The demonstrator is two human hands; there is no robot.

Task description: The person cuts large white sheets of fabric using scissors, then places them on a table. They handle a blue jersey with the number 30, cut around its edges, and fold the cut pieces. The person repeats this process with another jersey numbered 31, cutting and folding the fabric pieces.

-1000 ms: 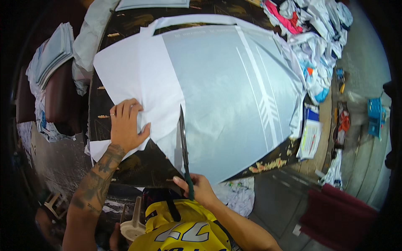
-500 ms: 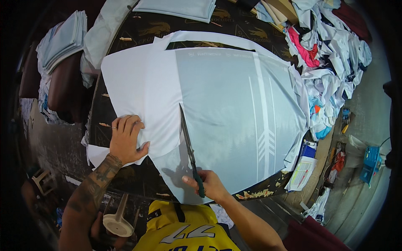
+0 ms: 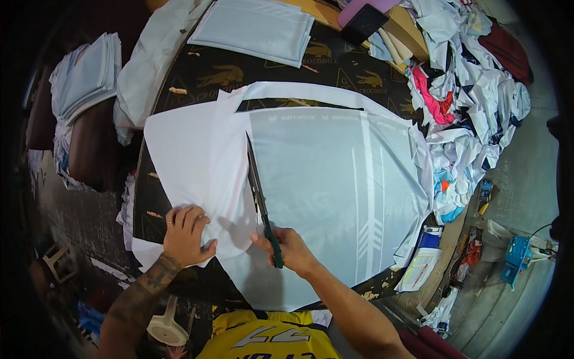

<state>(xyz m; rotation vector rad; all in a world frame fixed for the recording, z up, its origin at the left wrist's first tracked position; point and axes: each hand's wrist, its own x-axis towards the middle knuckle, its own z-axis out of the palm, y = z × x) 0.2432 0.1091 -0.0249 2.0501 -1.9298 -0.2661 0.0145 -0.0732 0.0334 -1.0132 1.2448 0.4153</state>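
Basically, the L hand (image 3: 186,235) lay at the near edge of the white fabric (image 3: 191,143) w/ fingers curled & thumb apart from them, while the R hand (image 3: 293,250) had its fingers clamped on the green handle of the long fabric shears (image 3: 261,202). Blades ran up approx. along the border btwn the white fabric & the lt-grey printed panel (image 3: 311,197), both spread on the dark table (image 3: 335,84), w/ a folded cloth stack (image 3: 251,30) at the far side & a scrap pile (image 3: 466,113) to the right.
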